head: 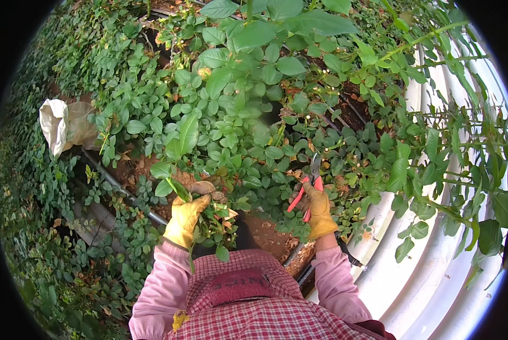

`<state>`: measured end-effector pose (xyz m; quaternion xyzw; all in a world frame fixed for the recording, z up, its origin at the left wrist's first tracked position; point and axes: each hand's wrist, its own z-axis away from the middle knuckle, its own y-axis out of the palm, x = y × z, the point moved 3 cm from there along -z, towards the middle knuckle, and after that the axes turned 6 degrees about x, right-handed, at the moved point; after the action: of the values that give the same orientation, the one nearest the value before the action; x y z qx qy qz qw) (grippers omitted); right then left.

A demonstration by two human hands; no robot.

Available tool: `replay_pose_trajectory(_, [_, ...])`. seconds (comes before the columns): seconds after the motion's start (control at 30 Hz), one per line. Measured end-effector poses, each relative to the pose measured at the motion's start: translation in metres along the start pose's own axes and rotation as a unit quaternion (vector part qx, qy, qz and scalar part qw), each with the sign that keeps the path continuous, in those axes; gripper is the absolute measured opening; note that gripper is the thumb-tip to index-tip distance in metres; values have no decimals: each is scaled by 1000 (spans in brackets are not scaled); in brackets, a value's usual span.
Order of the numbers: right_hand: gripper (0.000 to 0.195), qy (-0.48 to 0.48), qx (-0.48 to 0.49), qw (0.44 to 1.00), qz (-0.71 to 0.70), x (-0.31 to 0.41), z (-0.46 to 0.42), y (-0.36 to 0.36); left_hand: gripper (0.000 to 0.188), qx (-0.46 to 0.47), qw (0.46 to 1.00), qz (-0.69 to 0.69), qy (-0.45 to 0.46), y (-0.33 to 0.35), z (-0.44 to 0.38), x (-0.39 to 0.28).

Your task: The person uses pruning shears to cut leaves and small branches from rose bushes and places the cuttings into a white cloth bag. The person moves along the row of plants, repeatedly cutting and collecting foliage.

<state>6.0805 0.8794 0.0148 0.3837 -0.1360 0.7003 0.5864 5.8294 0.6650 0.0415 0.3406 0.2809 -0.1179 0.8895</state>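
Observation:
My left hand point(189, 214), in a yellow work glove with brown fingers, is closed around a bunch of leafy cuttings point(215, 225) in front of my body. Some of the leaves stick up above the glove and others hang below it. To the right, my right hand point(317, 206), gloved alike, grips red-handled pruning shears point(311, 187), their metal blades pointing up among the foliage. Leafy bushes, which look like rose plants point(237, 140), spread before both hands.
A whitish sack point(64, 125) sits among the plants at the left. A dark irrigation pipe point(122, 189) runs over brown soil point(271, 236). White corrugated sheeting point(411, 272) curves along the right, with leafy stems point(441, 208) leaning across it. Tall leafy shoots point(254, 36) rise close ahead.

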Motion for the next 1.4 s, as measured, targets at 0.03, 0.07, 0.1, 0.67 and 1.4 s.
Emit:
replay_pose_trajectory(0.03, [25,-8,-3,1000,1,3,-1,-5,22,28,997,68,-4,5,-3,4])
replay_pose_trajectory(0.07, [25,-16,-5,1000,2,6,-2,-10,22,55,989,136,-7,7,-7,10])
replay_pose_trajectory(0.1, [26,-23,-7,1000,2,9,-4,-15,23,83,976,203,-8,10,-10,14])
replay_pose_trajectory(0.67, [20,-48,-85,970,224,54,-9,-62,19,36,998,16,-56,23,-36,16])
replay_pose_trajectory(1.4, [22,-18,-83,995,56,8,1,-1,16,138,957,-241,-79,30,-83,-36])
